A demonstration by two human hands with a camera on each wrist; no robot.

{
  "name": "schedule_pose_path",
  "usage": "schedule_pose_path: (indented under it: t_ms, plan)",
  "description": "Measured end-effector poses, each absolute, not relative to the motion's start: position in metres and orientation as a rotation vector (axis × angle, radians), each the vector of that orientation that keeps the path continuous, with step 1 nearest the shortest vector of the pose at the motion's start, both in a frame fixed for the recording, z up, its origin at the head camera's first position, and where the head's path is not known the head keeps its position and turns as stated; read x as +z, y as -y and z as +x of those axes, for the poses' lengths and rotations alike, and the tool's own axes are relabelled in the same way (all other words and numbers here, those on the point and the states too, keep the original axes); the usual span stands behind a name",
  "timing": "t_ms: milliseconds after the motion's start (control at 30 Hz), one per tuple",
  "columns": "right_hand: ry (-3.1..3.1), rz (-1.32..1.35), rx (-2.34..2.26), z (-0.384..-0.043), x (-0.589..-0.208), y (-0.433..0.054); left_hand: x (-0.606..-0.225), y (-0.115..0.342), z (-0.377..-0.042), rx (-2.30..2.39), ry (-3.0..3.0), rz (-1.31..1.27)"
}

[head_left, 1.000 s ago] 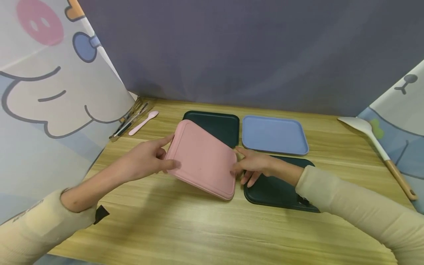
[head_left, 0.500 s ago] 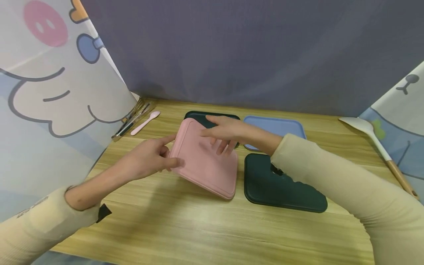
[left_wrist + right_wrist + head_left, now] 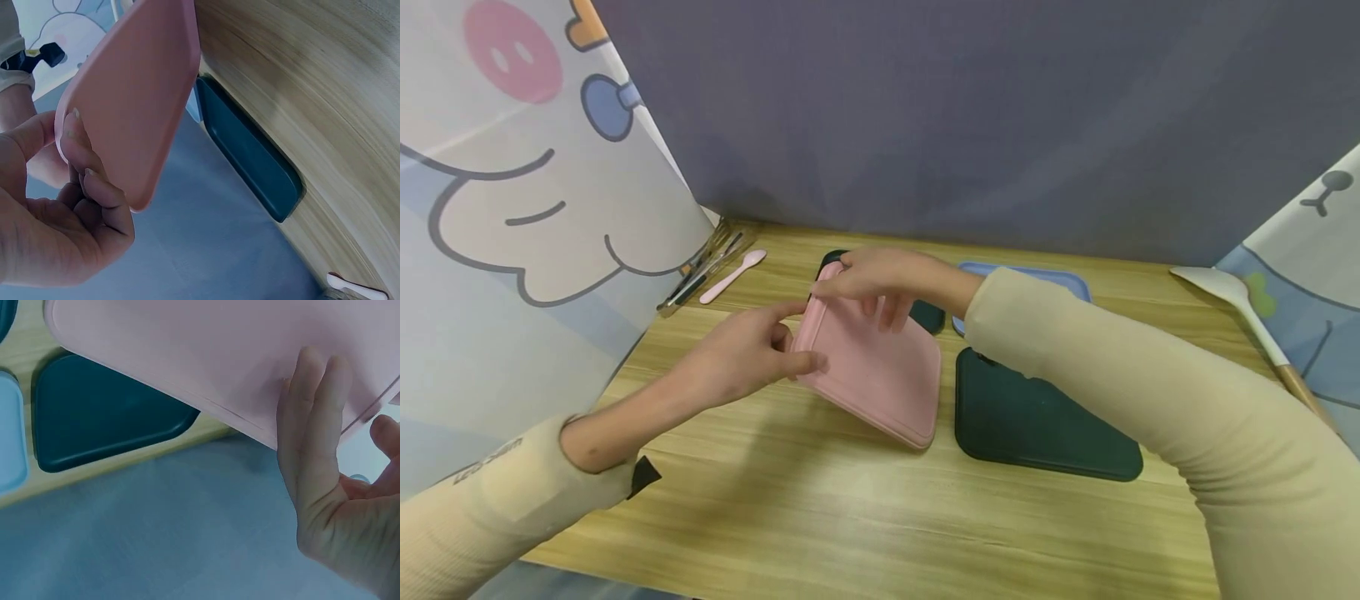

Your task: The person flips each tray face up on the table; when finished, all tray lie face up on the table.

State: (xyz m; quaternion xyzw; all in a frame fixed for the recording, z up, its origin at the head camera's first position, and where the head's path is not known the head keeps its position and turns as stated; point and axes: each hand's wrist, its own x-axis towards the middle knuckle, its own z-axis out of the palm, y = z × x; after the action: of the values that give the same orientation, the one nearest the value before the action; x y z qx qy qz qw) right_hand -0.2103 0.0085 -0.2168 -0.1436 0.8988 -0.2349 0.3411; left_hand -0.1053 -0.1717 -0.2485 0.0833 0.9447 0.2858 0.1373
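Pink, rectangular, plastic-looking tray (image 3: 876, 367) tilts near centre over the wood-grain table (image 3: 880, 525); our left hand (image 3: 737, 354) pinches its nine-o'clock edge, our right hand (image 3: 883, 273) is at its eleven-o'clock corner, pinching or not, we cannot tell.

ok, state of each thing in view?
Pink tray: tilted, held at its left edge
Left grip: pinching pink tray
Right grip: at pink tray's far edge, contact unclear
Rear green tray: flat on table, recess up
Front green tray: flat on table
Blue tray: flat, partly hidden
Pink spoon: lying on table
White spoon: lying on table
Utensils: bunched together
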Motion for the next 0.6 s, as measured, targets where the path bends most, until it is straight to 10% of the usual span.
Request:
schedule_pose_path:
  t_ms: [600]
  plan:
    - [-2.379, -0.345, -0.362, -0.217, -0.203, 0.019, -0.247, 0.165, -0.099, 0.789, -2.807, 0.264]
